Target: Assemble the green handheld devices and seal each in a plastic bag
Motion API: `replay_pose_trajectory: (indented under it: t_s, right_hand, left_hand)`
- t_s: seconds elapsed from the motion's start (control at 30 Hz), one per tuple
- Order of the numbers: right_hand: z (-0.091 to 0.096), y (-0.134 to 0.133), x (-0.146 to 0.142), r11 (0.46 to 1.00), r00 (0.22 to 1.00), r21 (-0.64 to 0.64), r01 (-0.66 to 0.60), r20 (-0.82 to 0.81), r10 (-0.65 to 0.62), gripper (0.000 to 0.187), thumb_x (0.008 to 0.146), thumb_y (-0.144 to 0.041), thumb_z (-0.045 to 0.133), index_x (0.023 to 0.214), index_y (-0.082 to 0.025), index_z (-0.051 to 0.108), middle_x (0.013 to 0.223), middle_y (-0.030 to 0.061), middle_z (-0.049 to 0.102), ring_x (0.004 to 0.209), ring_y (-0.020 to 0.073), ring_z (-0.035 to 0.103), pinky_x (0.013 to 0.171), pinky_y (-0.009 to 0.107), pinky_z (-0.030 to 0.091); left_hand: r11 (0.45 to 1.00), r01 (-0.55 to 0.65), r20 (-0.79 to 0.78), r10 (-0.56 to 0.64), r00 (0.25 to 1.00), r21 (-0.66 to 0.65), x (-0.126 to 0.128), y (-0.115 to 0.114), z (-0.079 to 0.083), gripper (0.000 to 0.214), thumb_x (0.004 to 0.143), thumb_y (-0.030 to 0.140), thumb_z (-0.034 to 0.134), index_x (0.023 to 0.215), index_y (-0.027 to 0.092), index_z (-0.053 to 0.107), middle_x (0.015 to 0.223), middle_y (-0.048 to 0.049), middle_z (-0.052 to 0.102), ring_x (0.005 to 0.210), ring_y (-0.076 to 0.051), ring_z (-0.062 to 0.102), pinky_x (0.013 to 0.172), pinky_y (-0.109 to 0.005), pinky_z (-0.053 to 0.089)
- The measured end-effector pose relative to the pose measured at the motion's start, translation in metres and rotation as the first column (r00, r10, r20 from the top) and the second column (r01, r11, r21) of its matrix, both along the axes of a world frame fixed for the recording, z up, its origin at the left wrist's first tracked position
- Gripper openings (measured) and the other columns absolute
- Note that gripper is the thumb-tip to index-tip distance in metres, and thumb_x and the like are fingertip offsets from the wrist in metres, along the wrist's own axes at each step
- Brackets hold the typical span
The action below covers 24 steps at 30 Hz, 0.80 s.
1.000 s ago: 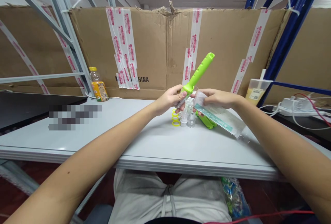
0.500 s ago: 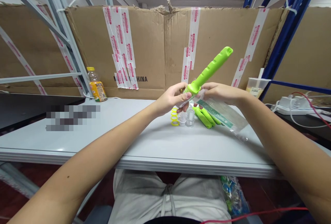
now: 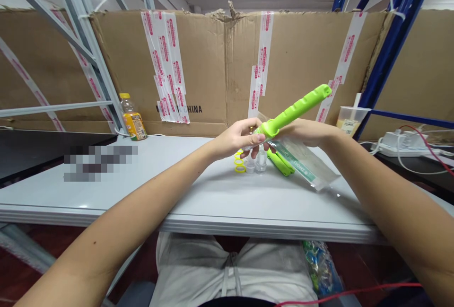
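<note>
My left hand (image 3: 236,139) grips the narrow clear end of a lime-green ribbed plastic handle (image 3: 298,110), whose thick end points up and to the right. My right hand (image 3: 305,133) sits beside the handle's collar, pinching a clear plastic bag (image 3: 305,167) with a teal label strip. The bag's lower end rests on the white table (image 3: 198,217). Below my hands lie yellow plastic coils (image 3: 240,162), small clear plastic bottles (image 3: 261,161), and a lime-green plastic piece (image 3: 281,162), partly hidden by the bag.
A juice bottle with an orange label (image 3: 132,120) stands at the table's far left. A plastic cup (image 3: 351,120) and a white power strip (image 3: 393,144) with cables stand to the right. Taped cardboard (image 3: 301,51) and shelf uprights form the back.
The green handle has swung down to the right, from steeply raised to a shallower tilt. The bag has shifted slightly, covering more of the green piece on the table.
</note>
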State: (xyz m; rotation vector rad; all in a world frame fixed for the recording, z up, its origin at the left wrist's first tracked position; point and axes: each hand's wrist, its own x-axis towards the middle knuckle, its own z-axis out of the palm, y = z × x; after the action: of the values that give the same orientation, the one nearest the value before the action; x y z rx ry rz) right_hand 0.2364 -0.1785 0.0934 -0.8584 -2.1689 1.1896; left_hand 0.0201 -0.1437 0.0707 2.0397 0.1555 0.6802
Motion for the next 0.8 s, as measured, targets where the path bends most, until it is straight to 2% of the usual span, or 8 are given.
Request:
replay_pose_trajectory:
  t_s: [0.13, 0.3, 0.5, 0.6, 0.67, 0.73, 0.77, 0.8]
  right_hand:
    - [0.001, -0.006, -0.001, 0.993, 1.0, -0.115, -0.021, 0.012, 0.023, 0.024, 0.084, -0.033, 0.07, 0.103, -0.019, 0.071, 0.09, 0.005, 0.072, 0.081, 0.019, 0.067, 0.078, 0.032, 0.056]
    - [0.0, -0.007, -0.003, 0.957, 0.994, -0.278, -0.084, -0.09, 0.061, 0.024, 0.081, -0.027, 0.07, 0.101, -0.016, 0.065, 0.096, 0.0082, 0.071, 0.075, 0.0186, 0.068, 0.071, 0.035, 0.058]
    - [-0.004, 0.0, 0.003, 0.958, 0.993, -0.282, -0.05, -0.118, 0.017, 0.014, 0.08, -0.023, 0.068, 0.088, -0.018, 0.058, 0.087, 0.0058, 0.067, 0.072, 0.0178, 0.065, 0.07, 0.034, 0.059]
    - [-0.003, 0.002, 0.007, 0.957, 0.993, -0.287, -0.027, -0.115, -0.007, 0.015, 0.081, -0.024, 0.066, 0.093, -0.017, 0.06, 0.082, 0.0043, 0.065, 0.071, 0.0174, 0.064, 0.071, 0.033, 0.058]
    - [-0.001, 0.003, 0.011, 0.954, 0.994, -0.301, 0.002, -0.103, -0.035, 0.02, 0.082, -0.025, 0.065, 0.1, -0.017, 0.061, 0.08, 0.0038, 0.064, 0.07, 0.0174, 0.063, 0.07, 0.033, 0.058]
    - [0.0, 0.005, 0.019, 0.949, 0.992, -0.312, 0.049, -0.098, -0.083, 0.026, 0.082, -0.026, 0.065, 0.106, -0.016, 0.062, 0.081, 0.0041, 0.064, 0.069, 0.0174, 0.064, 0.069, 0.034, 0.058]
    - [0.0, 0.006, 0.025, 0.946, 0.989, -0.317, 0.072, -0.099, -0.109, 0.029, 0.082, -0.026, 0.065, 0.108, -0.016, 0.062, 0.082, 0.0044, 0.064, 0.069, 0.0175, 0.064, 0.069, 0.034, 0.058]
    - [0.0, 0.008, 0.031, 0.941, 0.986, -0.324, 0.096, -0.102, -0.135, 0.031, 0.082, -0.027, 0.066, 0.111, -0.015, 0.062, 0.082, 0.0047, 0.064, 0.069, 0.0177, 0.064, 0.069, 0.034, 0.058]
  left_hand:
    - [1.0, 0.019, -0.007, -0.019, 1.0, -0.011, 0.001, 0.0, -0.001, 0.04, 0.082, 0.051, 0.07, 0.093, 0.016, 0.054, 0.084, -0.0077, 0.069, 0.058, -0.012, 0.063, 0.041, -0.021, 0.039]
    - [0.999, 0.002, 0.06, 0.001, 0.998, -0.052, 0.002, -0.001, 0.0, 0.04, 0.081, 0.049, 0.072, 0.093, 0.015, 0.055, 0.076, -0.0056, 0.066, 0.054, -0.011, 0.059, 0.039, -0.021, 0.036]
    - [0.995, -0.05, 0.105, 0.058, 0.993, -0.081, 0.001, -0.001, 0.003, 0.048, 0.078, 0.056, 0.072, 0.098, 0.014, 0.058, 0.091, -0.0101, 0.069, 0.055, -0.01, 0.058, 0.039, -0.022, 0.034]
    - [0.997, -0.079, 0.106, 0.081, 0.991, -0.026, -0.001, 0.002, 0.003, 0.047, 0.081, 0.055, 0.069, 0.101, 0.014, 0.058, 0.098, -0.0116, 0.069, 0.059, -0.011, 0.06, 0.041, -0.023, 0.037]
    - [0.988, -0.143, 0.115, 0.135, 0.984, 0.061, -0.005, 0.007, 0.005, 0.044, 0.084, 0.055, 0.066, 0.101, 0.015, 0.058, 0.095, -0.0106, 0.068, 0.062, -0.013, 0.062, 0.044, -0.023, 0.039]
    - [0.928, -0.289, 0.174, 0.253, 0.952, 0.235, -0.012, 0.014, 0.008, 0.041, 0.084, 0.052, 0.066, 0.1, 0.015, 0.059, 0.092, -0.0088, 0.068, 0.07, -0.015, 0.064, 0.053, -0.025, 0.045]
    - [0.853, -0.389, 0.226, 0.326, 0.918, 0.349, -0.017, 0.019, 0.009, 0.038, 0.084, 0.049, 0.068, 0.101, 0.016, 0.06, 0.093, -0.0079, 0.069, 0.075, -0.016, 0.065, 0.06, -0.027, 0.048]
    - [0.732, -0.494, 0.305, 0.39, 0.869, 0.469, -0.022, 0.025, 0.011, 0.036, 0.082, 0.045, 0.071, 0.101, 0.017, 0.061, 0.097, -0.0071, 0.069, 0.084, -0.017, 0.065, 0.069, -0.029, 0.05]
